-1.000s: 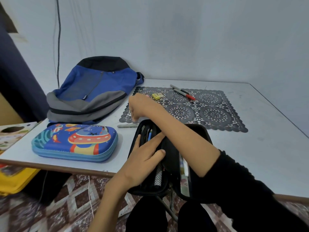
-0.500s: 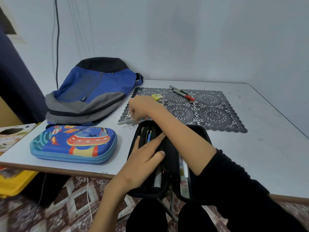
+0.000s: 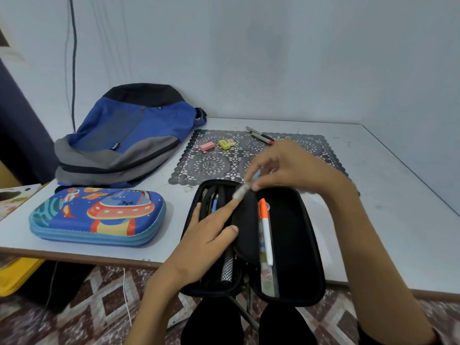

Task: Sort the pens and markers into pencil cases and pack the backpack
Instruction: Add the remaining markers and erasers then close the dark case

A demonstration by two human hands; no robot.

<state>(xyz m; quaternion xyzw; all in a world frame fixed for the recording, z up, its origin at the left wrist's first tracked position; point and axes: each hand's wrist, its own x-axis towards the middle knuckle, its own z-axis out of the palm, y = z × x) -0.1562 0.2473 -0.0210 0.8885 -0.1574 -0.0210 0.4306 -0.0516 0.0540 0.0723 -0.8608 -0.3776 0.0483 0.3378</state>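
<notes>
A black pencil case (image 3: 298, 247) lies open at the table's front edge. My left hand (image 3: 211, 232) rests on its left half, fingers straight, holding back the black inner flap (image 3: 246, 227). My right hand (image 3: 281, 165) hovers over the top of the case and pinches a grey marker (image 3: 241, 191), blurred, its end over the flap. An orange-capped white marker (image 3: 265, 230) lies in the right half. A closed blue space-print pencil case (image 3: 99, 215) sits to the left. The blue and grey backpack (image 3: 129, 135) lies behind it.
A dark lace placemat (image 3: 211, 165) carries a pink eraser (image 3: 206, 146), a yellow eraser (image 3: 225, 143) and two markers (image 3: 260, 135) at the back. The white table (image 3: 385, 207) ends near my knees. A yellow box (image 3: 17, 275) stands on the floor at left.
My right hand picked the grey marker up from the table left of the case and carried it right, above the case. The left hand stayed on the case.
</notes>
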